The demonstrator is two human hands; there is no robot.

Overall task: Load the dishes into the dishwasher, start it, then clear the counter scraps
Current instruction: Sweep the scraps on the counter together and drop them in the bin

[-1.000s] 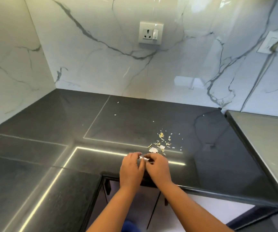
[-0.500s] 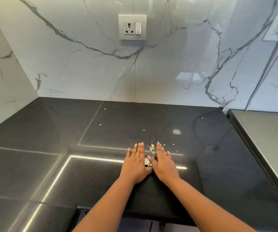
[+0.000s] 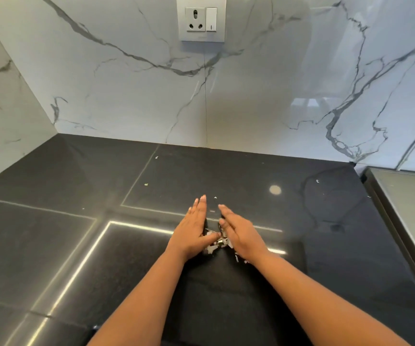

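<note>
While both hands lie flat on the black bench (image 3: pixel 338 258), the scraps (image 3: pixel 217 243) sit heaped between them. At 9 o'clock of the heap, the left hand (image 3: pixel 192 229) has its grip spread, fingers straight, thumb touching the heap. At 3 o'clock, the right hand (image 3: pixel 241 233) is likewise spread. Stray crumbs (image 3: pixel 146 184) lie toward 11 o'clock; a wall socket (image 3: pixel 201 18) is at 12.

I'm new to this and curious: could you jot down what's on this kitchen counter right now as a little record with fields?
Surface: dark counter
Left hand: flat, fingers straight, beside scraps
Right hand: flat, fingers straight, opposite side
Scraps: small pale pile between both hands
Stray bits: crumb far left
Wall: marble, socket
</note>
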